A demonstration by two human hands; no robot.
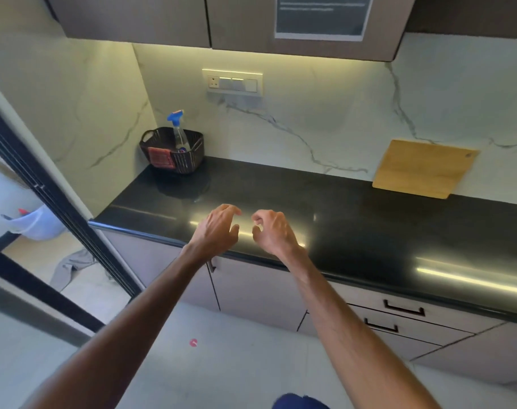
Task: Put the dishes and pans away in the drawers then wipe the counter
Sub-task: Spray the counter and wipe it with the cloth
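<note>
Both hands, left hand (218, 228) and right hand (273, 230), hover loosely curled and empty over the bare worktop (354, 219), likely poised toward the basket (174, 150) holding the spray bottle (179, 131).

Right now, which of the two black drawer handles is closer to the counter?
The upper handle, just under the counter edge; the lower handle sits on the drawer beneath it.

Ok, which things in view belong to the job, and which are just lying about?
Job: counter; drawers; spray bottle in the basket, red cloth at its front, likely for wiping.
Lying about: cutting board leaning on the wall; grey cloth on the floor; switch panel.
</note>
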